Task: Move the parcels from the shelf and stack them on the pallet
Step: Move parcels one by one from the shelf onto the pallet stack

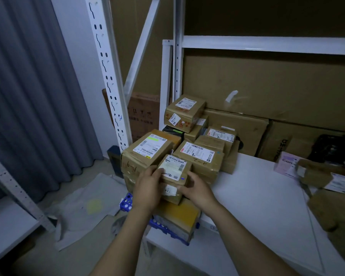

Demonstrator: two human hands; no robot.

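A small brown cardboard parcel (174, 169) with white labels is gripped between both hands at the front of a stack of parcels. My left hand (147, 186) holds its left side and my right hand (197, 189) its right side. The stack stands on a blue plastic pallet (126, 203), which shows only at its left and front edges. Behind the held parcel lie a large labelled box (147, 150), another labelled box (199, 156), and a box set highest at the back (184, 112). More parcels (327, 176) lie on the white shelf (257, 196) to the right.
A white perforated shelf upright (110, 80) rises left of the stack. Large flat cartons (267, 86) lean at the back. Grey curtain (28, 96) hangs at left, with crumpled grey bags (84, 208) on the floor. A pink box (287, 164) sits on the shelf.
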